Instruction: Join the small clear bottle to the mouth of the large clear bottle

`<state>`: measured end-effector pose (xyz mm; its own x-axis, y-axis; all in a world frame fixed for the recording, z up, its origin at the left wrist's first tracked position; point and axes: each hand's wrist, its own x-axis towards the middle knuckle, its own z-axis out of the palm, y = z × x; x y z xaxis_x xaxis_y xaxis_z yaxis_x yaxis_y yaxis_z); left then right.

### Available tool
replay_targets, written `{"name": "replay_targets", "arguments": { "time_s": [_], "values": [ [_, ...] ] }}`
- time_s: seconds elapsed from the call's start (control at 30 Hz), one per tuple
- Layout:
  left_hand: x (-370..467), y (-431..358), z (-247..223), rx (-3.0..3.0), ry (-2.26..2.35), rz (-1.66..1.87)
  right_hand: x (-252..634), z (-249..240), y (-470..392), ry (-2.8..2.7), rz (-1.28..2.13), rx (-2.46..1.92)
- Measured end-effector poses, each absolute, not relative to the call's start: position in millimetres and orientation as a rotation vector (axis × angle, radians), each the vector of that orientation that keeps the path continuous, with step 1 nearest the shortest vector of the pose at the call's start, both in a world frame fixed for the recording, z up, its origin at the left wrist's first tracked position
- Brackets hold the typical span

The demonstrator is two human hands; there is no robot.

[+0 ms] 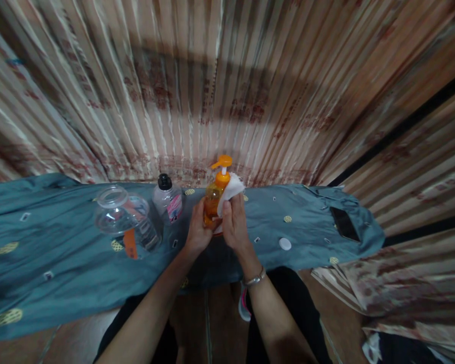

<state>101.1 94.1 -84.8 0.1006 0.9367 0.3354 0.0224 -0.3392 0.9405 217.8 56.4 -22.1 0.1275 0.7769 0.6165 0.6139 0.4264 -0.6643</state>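
An orange pump bottle (213,198) stands upright in front of me, its orange pump head at the top. My left hand (199,228) is wrapped round the lower left side of the bottle. On the other side, my right hand (234,222) pinches a white tissue (233,187) and presses it against the bottle's right side. The tissue covers part of the bottle, and the fingertips behind it are hidden.
To the left stand a clear bottle with a black cap (170,201) and a clear plastic container (114,212) with an orange strip. A white round lid (285,244) and a black phone (344,224) lie to the right on the teal cloth (76,273). A pleated curtain (197,101) hangs behind.
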Motion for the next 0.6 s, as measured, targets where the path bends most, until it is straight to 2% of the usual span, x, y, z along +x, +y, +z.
{"name": "replay_targets", "arguments": {
  "time_s": [0.3,0.4,0.6],
  "values": [
    [103.2,89.7,-85.0,1.604,0.975,1.289,211.5,-101.5,42.4,-1.318,0.442,-1.400],
    [103.7,85.9,-83.1,1.664,0.969,1.281,214.2,-91.1,35.0,-1.323,0.423,-1.385],
    [107.6,79.9,-85.2,1.751,0.989,1.318,209.1,-31.9,41.0,-1.462,0.130,-1.376]
  ]
}}
